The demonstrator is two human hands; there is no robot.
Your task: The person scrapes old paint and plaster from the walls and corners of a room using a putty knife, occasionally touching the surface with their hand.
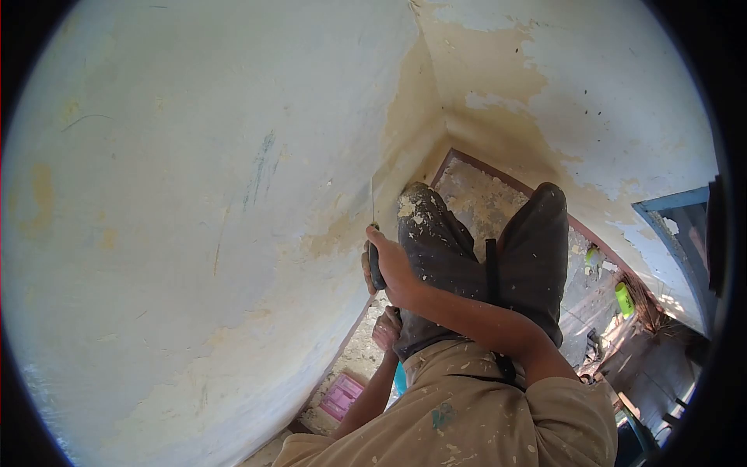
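One scraper (376, 265) stands upright in the right hand (391, 271), whose fingers are wrapped tight around its dark handle. The thin blade rises above the fist and lies against the patchy, peeling wall (233, 194), just left of the bent knee (424, 206). The left hand (387, 328) hangs lower, beside the trouser leg; whether it is open or closed cannot be told. A pink packet (342, 395) lies on the floor below, its print too small to read.
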